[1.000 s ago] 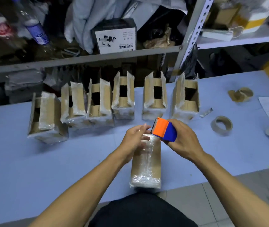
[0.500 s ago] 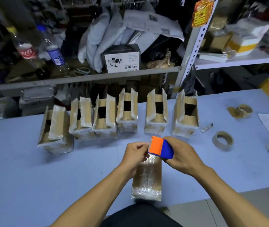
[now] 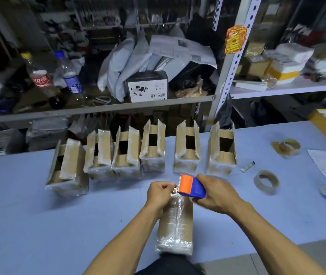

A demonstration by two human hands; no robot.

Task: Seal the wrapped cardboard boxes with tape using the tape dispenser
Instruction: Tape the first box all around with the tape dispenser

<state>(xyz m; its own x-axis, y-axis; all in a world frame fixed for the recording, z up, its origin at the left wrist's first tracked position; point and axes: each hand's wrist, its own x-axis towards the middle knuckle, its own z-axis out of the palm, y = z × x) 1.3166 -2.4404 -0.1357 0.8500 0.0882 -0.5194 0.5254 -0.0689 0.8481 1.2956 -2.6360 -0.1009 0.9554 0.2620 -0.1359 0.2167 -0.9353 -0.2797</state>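
Head view: at the far end of a film-wrapped cardboard box (image 3: 175, 225) lying on the blue surface (image 3: 39, 215), a right hand (image 3: 214, 192) grips an orange-and-blue tape dispenser (image 3: 191, 186), while the left hand (image 3: 159, 193), fingers pinched shut just left of the dispenser, appears to hold the tape's free end. Taping looks barely begun; next, likely, press the end down and draw the dispenser along the box. Both forearms converge over it. Six open boxes (image 3: 152, 147) wait beyond.

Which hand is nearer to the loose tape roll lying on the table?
The right hand. It holds the tape dispenser just left of the tape roll; the left hand is farther left, beyond the dispenser.
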